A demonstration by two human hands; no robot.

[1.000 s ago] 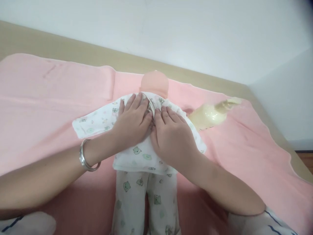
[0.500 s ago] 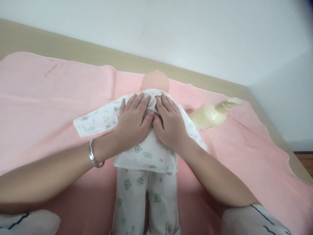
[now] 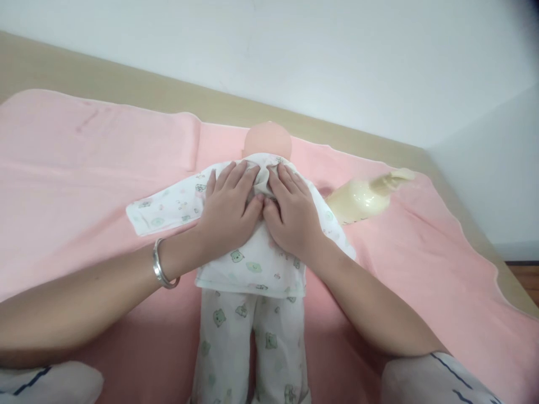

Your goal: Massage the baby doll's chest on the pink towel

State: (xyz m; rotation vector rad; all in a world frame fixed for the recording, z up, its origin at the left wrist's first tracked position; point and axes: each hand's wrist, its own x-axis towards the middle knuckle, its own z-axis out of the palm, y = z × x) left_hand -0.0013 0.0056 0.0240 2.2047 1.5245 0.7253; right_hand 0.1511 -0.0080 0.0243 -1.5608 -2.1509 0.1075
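A baby doll (image 3: pixel 268 140) lies stretched out, its bald head at the far end; no face shows. It wears a white printed top (image 3: pixel 252 278) and matching trousers (image 3: pixel 229 348). Flat on the left side of its upper torso rests my left hand (image 3: pixel 231 210), fingers spread and pointing toward the head. My right hand (image 3: pixel 292 210) lies likewise on the right side, its thumb almost touching the left thumb. Between the hands the cloth is bunched into folds. Neither hand grasps anything.
Under the doll spreads a pink blanket (image 3: pixel 105 146) on a wooden tabletop (image 3: pixel 138 84). To the doll's right lies a glossy cream-yellow bottle (image 3: pixel 360 199) with a narrower end. A white wall (image 3: pixel 337 62) stands behind the table.
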